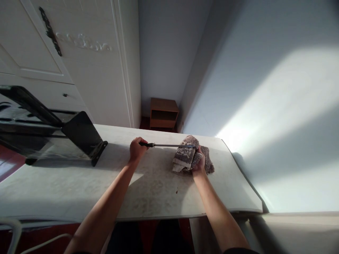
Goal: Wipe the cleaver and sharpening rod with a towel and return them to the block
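Observation:
My left hand (137, 149) is closed around the dark handle of a long thin metal tool (169, 145), a screwdriver by its look. Its shaft runs to the right, level above the white table (148, 190). The tip ends in a grey-brown patterned cloth (185, 155). My right hand (199, 163) grips that bunched cloth and holds it around the tool's far end. Part of the cloth lies spread on the table behind my right hand.
A black stand with a flat glossy panel (39, 130) occupies the table's left part. A small wooden nightstand (163, 113) stands in the far corner. A white wardrobe (87, 63) is at the back left, and a pale wall (265, 106) runs along the right.

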{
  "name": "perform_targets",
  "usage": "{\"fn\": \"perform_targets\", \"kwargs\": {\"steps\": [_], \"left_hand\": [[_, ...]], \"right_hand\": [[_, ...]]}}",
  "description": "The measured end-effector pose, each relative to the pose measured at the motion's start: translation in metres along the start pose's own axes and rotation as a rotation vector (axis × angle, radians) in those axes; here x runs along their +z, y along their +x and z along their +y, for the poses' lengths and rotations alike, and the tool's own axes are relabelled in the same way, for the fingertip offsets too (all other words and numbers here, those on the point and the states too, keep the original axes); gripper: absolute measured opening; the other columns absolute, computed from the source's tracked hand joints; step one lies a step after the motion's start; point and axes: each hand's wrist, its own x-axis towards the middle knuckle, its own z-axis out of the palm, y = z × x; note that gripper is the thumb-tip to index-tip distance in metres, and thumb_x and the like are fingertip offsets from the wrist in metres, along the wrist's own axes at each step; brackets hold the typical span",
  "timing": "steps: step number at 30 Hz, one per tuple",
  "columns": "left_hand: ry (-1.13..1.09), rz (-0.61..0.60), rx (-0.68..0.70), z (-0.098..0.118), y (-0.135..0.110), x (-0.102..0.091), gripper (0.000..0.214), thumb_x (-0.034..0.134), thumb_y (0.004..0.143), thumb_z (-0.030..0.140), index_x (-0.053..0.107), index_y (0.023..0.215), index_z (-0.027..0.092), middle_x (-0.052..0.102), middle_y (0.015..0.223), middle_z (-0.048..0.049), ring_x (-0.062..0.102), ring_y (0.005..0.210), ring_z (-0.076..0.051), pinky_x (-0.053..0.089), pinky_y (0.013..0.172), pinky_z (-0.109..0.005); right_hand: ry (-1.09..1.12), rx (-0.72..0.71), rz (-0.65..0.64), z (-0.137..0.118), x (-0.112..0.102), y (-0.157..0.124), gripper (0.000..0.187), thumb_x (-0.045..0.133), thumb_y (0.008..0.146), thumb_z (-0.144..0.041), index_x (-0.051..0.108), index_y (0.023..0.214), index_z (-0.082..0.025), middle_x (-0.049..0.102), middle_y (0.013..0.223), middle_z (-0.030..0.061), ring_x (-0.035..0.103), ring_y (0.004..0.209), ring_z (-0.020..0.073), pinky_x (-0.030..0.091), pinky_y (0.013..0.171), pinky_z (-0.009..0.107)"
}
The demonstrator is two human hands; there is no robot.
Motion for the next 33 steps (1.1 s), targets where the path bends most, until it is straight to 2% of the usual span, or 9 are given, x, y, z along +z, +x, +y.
{"fn": "perform_targets", "kwargs": {"steps": [3,8,11,16,23,25,28,30,33], "left_hand": [[-0.042,0.004,-0.049,0.0,0.001,-0.001,0.017,0.071,0.052,0.013,0.062,0.066,0.014,0.06,0.072,-0.0005,0.054,0.07,-0.014,0.039,0.066,-0.025],[-0.161,-0.034,-0.101,0.008,-0.004,-0.003,0.021,0.071,0.05,0.015,0.061,0.067,0.013,0.06,0.067,-0.0002,0.054,0.067,-0.014,0.039,0.063,-0.024],[-0.236,-0.105,-0.137,0.016,-0.009,-0.002,0.026,0.075,0.048,0.02,0.061,0.069,0.013,0.06,0.065,-0.0002,0.052,0.065,-0.013,0.038,0.061,-0.024],[-0.341,-0.303,-0.173,0.028,-0.019,0.001,0.036,0.079,0.047,0.031,0.056,0.068,0.012,0.057,0.065,0.0005,0.047,0.064,-0.01,0.033,0.059,-0.022],[-0.438,-0.699,-0.167,0.037,-0.04,0.011,0.044,0.073,0.063,0.047,0.047,0.077,0.015,0.04,0.06,0.005,0.032,0.052,-0.006,0.022,0.05,-0.021],[-0.44,-0.699,-0.153,0.037,-0.045,0.016,0.044,0.07,0.066,0.05,0.043,0.075,0.016,0.037,0.06,0.0052,0.031,0.052,-0.006,0.022,0.05,-0.022],[-0.357,-0.586,-0.084,0.036,-0.048,0.021,0.039,0.065,0.071,0.049,0.044,0.074,0.016,0.036,0.06,0.0046,0.032,0.054,-0.008,0.024,0.052,-0.023],[-0.296,-0.516,-0.019,0.035,-0.048,0.023,0.033,0.062,0.072,0.046,0.049,0.076,0.015,0.039,0.064,0.0033,0.035,0.06,-0.009,0.027,0.056,-0.023],[-0.257,-0.487,0.052,0.033,-0.046,0.025,0.029,0.06,0.072,0.042,0.053,0.078,0.014,0.045,0.069,0.0017,0.04,0.068,-0.012,0.031,0.063,-0.024]], "right_hand": [[0.149,0.152,0.047,-0.005,0.001,-0.001,0.03,0.054,0.084,-0.05,0.062,0.088,-0.021,0.069,0.078,0.0055,0.067,0.081,0.0224,0.057,0.065,0.035],[0.271,0.069,0.092,-0.006,0.01,-0.003,0.018,0.058,0.084,-0.038,0.063,0.088,-0.021,0.069,0.075,0.0003,0.067,0.073,0.0179,0.056,0.068,0.032],[0.268,0.043,0.076,-0.003,0.016,-0.005,0.016,0.063,0.079,-0.035,0.064,0.088,-0.021,0.069,0.074,-0.001,0.067,0.072,0.0175,0.057,0.069,0.032],[0.176,0.066,-0.01,0.003,0.017,-0.006,0.03,0.071,0.071,-0.043,0.066,0.09,-0.021,0.071,0.088,0.0024,0.067,0.081,0.021,0.056,0.063,0.032],[0.05,0.06,-0.168,0.01,0.021,-0.013,0.039,0.067,0.076,-0.047,0.065,0.107,-0.023,0.069,0.104,0.004,0.066,0.092,0.0233,0.055,0.071,0.034],[0.006,0.063,-0.213,0.011,0.025,-0.018,0.04,0.065,0.079,-0.048,0.065,0.109,-0.022,0.069,0.104,0.0048,0.065,0.095,0.0244,0.054,0.076,0.037],[-0.048,0.101,-0.278,0.013,0.029,-0.025,0.042,0.061,0.081,-0.049,0.064,0.113,-0.021,0.068,0.104,0.006,0.064,0.098,0.0257,0.053,0.082,0.04],[-0.065,0.112,-0.327,0.014,0.031,-0.027,0.042,0.06,0.083,-0.048,0.063,0.115,-0.021,0.067,0.109,0.0061,0.063,0.101,0.0256,0.052,0.084,0.04],[-0.054,0.115,-0.374,0.015,0.034,-0.028,0.036,0.062,0.083,-0.043,0.063,0.111,-0.022,0.064,0.115,0.0051,0.061,0.105,0.0251,0.051,0.086,0.039]]}}
